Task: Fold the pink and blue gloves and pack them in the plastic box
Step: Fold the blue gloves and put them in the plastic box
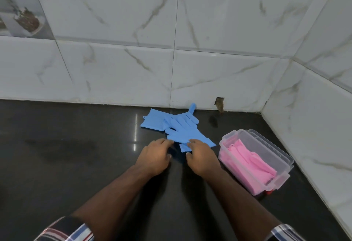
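Note:
Two blue gloves lie overlapped on the dark counter near the back wall. The far blue glove (154,122) lies flat, one finger resting up against the tile. The near blue glove (185,133) lies across it, cuff toward me. My left hand (154,157) rests at that glove's near left edge, fingertips touching it. My right hand (202,157) presses on its cuff end, fingers curled over the blue material. Folded pink gloves (249,161) lie inside the clear plastic box (283,178) to the right, which has no lid on.
The dark glossy counter (76,164) meets white marble-look tile walls (209,73) at the back and right, forming a corner behind the box. A small chipped hole (219,104) shows at the base of the back wall. Checked sleeves cover my forearms at the bottom.

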Available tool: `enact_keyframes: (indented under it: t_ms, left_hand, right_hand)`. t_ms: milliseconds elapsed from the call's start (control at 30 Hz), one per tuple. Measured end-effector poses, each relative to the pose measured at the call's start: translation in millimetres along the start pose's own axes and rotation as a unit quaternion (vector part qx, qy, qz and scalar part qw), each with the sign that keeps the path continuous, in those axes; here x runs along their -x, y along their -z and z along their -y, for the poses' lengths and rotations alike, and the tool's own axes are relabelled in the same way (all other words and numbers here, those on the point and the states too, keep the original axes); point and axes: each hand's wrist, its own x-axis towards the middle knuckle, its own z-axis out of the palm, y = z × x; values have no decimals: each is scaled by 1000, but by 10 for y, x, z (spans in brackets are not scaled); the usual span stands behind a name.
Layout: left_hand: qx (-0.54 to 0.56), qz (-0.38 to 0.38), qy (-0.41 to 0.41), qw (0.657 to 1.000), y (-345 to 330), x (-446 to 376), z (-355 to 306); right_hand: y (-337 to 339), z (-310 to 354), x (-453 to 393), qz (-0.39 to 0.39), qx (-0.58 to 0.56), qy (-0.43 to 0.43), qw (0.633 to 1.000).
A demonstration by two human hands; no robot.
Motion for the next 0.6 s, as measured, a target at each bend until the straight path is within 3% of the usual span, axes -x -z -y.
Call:
enact_keyframes:
  t_ms: [167,300,433,600]
  left_hand:
    - [-23,-35,-30,999,26,-162,-76]
    - [-30,-98,-28,994,79,-272,-150]
    - [92,-89,-50,991,186,-305,-355]
    - [222,-78,-48,971,333,-272,-579]
  right_hand:
    - [119,-25,102,-69,-92,54,992]
    - [197,-98,144,-133,-178,13,975]
    - [207,-136,251,-197,-211,-43,956]
    - [82,-195,334,-147,-210,-133,957]
